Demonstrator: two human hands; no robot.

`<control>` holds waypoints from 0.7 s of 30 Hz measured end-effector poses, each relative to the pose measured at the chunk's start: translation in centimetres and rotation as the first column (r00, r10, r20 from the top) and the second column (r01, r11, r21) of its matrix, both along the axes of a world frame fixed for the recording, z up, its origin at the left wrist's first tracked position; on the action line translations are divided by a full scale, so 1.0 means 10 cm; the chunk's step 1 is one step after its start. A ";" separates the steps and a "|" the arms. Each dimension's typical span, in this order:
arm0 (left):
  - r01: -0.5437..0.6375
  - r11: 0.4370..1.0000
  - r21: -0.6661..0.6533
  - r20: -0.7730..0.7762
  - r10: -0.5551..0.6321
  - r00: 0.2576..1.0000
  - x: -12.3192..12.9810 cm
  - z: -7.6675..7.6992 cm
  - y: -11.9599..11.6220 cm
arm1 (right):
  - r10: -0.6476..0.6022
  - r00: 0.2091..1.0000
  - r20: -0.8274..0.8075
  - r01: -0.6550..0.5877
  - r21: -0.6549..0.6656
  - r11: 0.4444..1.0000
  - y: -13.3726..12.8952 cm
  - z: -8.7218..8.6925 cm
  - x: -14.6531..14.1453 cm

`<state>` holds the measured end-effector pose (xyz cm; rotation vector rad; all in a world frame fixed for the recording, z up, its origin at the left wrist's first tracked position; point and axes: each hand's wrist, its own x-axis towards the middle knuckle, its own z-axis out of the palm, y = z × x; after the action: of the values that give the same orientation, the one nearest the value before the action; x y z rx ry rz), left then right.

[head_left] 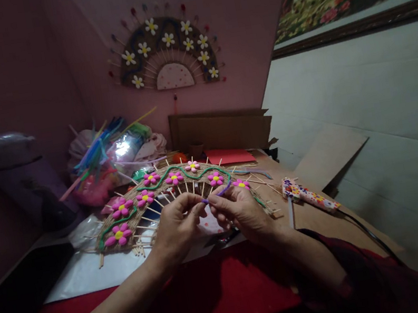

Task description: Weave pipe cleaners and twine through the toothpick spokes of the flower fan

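Note:
A thin purple pipe cleaner (224, 190) is pinched between my two hands. My left hand (179, 228) closes thumb and forefinger on its left end. Close beside it, my right hand (242, 212) grips the strip, whose free part curves up over the fingers. Just behind my hands lies a twine-wrapped, fan-shaped craft (165, 185) with wooden sticks as ribs. Pink flowers with yellow centres (120, 207) and a wavy green pipe cleaner (171, 169) decorate it. My hands hide part of its inner edge and the pale dotted piece (208, 226) below.
A finished fan (169, 40) with white flowers hangs on the pink board behind. Colourful pipe cleaners and bags (108, 154) are heaped at the back left. A patterned glue gun (307, 196) with a cord lies right. Red paper (231, 155) and cardboard (220, 128) stand behind.

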<state>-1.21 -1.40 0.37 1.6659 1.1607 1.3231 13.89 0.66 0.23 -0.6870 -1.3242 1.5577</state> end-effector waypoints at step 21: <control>-0.109 0.976 0.190 -0.254 0.156 0.954 -0.02 0.00 -0.05 | -0.011 1.000 0.012 0.010 0.011 1.000 0.00 -0.02 0.00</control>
<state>-1.40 -1.92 0.33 1.9707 1.3674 1.3436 13.84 0.63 -0.01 -0.6964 -1.3353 1.5388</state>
